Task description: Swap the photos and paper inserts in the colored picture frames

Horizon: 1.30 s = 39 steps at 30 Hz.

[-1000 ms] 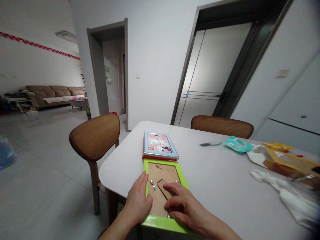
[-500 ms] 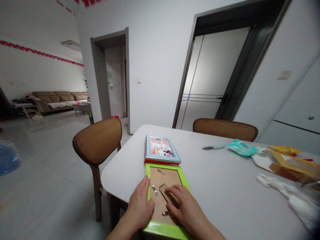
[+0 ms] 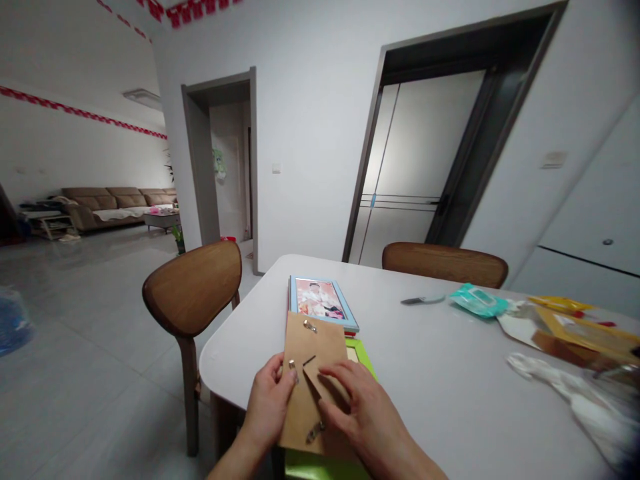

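Backing board (image 3: 313, 380) up off green frame (image 3: 330, 465), tilted, long axis running away from person, far end toward blue frame (image 3: 320, 301). Left hand (image 3: 267, 407) pinches left edge, thumb on top. Right hand (image 3: 363, 417) lies flat on board's right side, fingers spread over stand flap. All at near table (image 3: 440, 373) edge; chair (image 3: 193, 287) left.

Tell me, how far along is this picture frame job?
Already done: the brown backing board is out of the green frame and raised above it. In hand: the left hand grips the board's left edge, and the right hand lies on its fold-out stand. Left: the green frame sits open on the white table. A blue frame behind already shows a photo.
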Tool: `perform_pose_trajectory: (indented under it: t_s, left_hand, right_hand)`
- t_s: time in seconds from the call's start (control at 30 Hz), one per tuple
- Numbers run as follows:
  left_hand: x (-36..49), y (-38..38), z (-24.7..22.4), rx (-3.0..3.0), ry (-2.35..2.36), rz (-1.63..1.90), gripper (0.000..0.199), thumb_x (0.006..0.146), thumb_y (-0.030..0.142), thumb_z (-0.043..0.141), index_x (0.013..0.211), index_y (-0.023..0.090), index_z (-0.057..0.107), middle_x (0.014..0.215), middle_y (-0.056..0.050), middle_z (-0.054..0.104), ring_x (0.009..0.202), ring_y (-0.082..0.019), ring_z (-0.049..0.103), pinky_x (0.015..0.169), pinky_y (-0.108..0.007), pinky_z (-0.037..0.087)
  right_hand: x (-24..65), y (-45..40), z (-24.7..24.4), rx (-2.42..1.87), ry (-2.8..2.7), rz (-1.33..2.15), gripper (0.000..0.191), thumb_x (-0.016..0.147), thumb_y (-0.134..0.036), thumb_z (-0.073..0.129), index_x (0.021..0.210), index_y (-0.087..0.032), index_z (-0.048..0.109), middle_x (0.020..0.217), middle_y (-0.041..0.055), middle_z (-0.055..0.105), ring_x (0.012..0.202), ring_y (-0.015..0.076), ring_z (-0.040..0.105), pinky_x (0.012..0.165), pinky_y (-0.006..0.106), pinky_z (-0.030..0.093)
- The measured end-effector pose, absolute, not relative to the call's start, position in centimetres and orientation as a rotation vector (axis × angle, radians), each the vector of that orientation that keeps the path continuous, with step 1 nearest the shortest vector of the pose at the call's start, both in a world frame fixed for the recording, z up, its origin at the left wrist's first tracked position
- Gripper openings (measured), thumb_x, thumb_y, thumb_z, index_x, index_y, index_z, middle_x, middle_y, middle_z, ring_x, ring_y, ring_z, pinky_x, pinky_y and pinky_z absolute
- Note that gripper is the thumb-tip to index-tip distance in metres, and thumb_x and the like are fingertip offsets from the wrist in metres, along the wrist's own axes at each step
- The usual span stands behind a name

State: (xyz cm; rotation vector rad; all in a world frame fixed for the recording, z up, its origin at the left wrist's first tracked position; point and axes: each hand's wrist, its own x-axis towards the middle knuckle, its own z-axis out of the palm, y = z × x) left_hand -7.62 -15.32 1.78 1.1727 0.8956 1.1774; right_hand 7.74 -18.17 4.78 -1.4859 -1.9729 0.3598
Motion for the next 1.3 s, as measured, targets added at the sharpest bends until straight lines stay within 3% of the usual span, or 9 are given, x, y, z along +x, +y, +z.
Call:
perform_pose_trajectory:
  t_s: [0.3, 0.47, 0.6, 0.73, 0.83, 0.93, 1.0, 1.07, 1.3]
  left_hand:
    - [-17.8, -12.8, 0.8, 1.091, 1.219, 1.172, 0.036, 0.067, 0.033, 0.056, 0.097, 0.015, 0.051, 0.072, -0.002, 0.066, 0.059, -0.017, 0.061, 0.054, -0.025, 0.046]
    - [-19.6, -11.2, -0.8, 1.321, 1.43, 1.061, 0.03, 0.068, 0.033, 0.049, 0.088, 0.011, 0.054, 0.068, -0.004, 0.064, 0.065, -0.02, 0.061, 0.058, -0.028, 0.047]
    - [-19.7, -10.6, -0.7, 1.433, 1.618, 1.115, 0.046, 0.058, 0.026, 0.057, 0.102, 0.011, 0.051, 0.08, -0.006, 0.062, 0.086, -0.027, 0.056, 0.078, -0.038, 0.041]
    - [-17.0, -11.9, 1.1, 1.718, 1.713, 1.169, 0.049, 0.064, 0.026, 0.05, 0.11, 0.01, 0.046, 0.112, -0.011, 0.05, 0.11, -0.03, 0.039, 0.094, -0.042, 0.025]
    - [-11.7, -14.5, 2.5, 1.814, 1.594, 1.132, 0.048, 0.066, 0.028, 0.049, 0.111, 0.012, 0.047, 0.112, -0.01, 0.051, 0.108, -0.025, 0.042, 0.093, -0.037, 0.031]
    - [-5.4, -17.4, 3.2, 1.941, 1.264, 1.043, 0.055, 0.065, 0.026, 0.053, 0.118, 0.013, 0.041, 0.123, -0.011, 0.043, 0.115, -0.023, 0.036, 0.098, -0.036, 0.027]
    - [-2.1, -18.8, 3.4, 2.086, 1.041, 0.928, 0.074, 0.055, 0.027, 0.063, 0.122, 0.01, 0.036, 0.13, -0.015, 0.033, 0.12, -0.029, 0.028, 0.099, -0.043, 0.024]
    - [-0.1, -19.6, 3.5, 2.173, 0.988, 0.89, 0.079, 0.051, 0.026, 0.066, 0.122, 0.011, 0.036, 0.133, -0.015, 0.028, 0.12, -0.032, 0.024, 0.098, -0.047, 0.023]
    - [-0.7, -19.8, 3.7, 2.533, 0.883, 0.877, 0.064, 0.06, 0.028, 0.061, 0.118, 0.012, 0.041, 0.122, -0.017, 0.044, 0.108, -0.032, 0.043, 0.086, -0.047, 0.039]
  right_hand:
    - [13.9, -16.4, 0.2, -1.973, -1.76, 0.284, 0.05, 0.071, -0.039, 0.042, 0.111, -0.011, 0.047, 0.096, 0.013, 0.057, 0.083, 0.0224, 0.055, 0.074, 0.034, 0.041]
    - [14.7, -15.8, -0.7, -2.061, -1.79, 0.305, 0.052, 0.068, -0.027, 0.042, 0.117, -0.009, 0.041, 0.097, 0.0139, 0.059, 0.084, 0.0224, 0.056, 0.073, 0.031, 0.039]
    - [15.1, -15.5, -0.2, -2.047, -1.662, 0.414, 0.052, 0.062, -0.022, 0.043, 0.112, -0.007, 0.045, 0.075, 0.01, 0.063, 0.072, 0.0219, 0.058, 0.066, 0.03, 0.04]
    - [15.3, -16.5, 1.1, -1.713, -1.168, 1.081, 0.06, 0.062, -0.024, 0.043, 0.12, -0.01, 0.036, 0.073, 0.0061, 0.064, 0.064, 0.0199, 0.059, 0.058, 0.029, 0.043]
    - [14.8, -17.7, 2.3, -1.283, -0.877, 1.478, 0.066, 0.064, -0.024, 0.044, 0.127, -0.021, 0.024, 0.085, 0.0045, 0.065, 0.064, 0.0195, 0.061, 0.058, 0.032, 0.046]
    - [14.1, -18.3, 3.2, -1.165, -0.784, 1.485, 0.071, 0.064, -0.027, 0.051, 0.129, -0.025, 0.022, 0.087, 0.0045, 0.066, 0.061, 0.0189, 0.062, 0.058, 0.032, 0.047]
    - [13.8, -18.4, 3.6, -1.156, -0.78, 1.443, 0.073, 0.063, -0.028, 0.056, 0.129, -0.025, 0.023, 0.088, 0.0046, 0.066, 0.06, 0.0183, 0.062, 0.06, 0.032, 0.048]
    - [13.7, -18.5, 3.9, -1.134, -0.804, 1.432, 0.073, 0.063, -0.029, 0.058, 0.128, -0.026, 0.025, 0.09, 0.0046, 0.066, 0.063, 0.0182, 0.062, 0.064, 0.033, 0.048]
    - [13.1, -18.2, 4.2, -1.0, -0.812, 1.503, 0.071, 0.067, -0.029, 0.057, 0.129, -0.024, 0.022, 0.092, 0.0061, 0.065, 0.075, 0.0193, 0.061, 0.071, 0.033, 0.046]
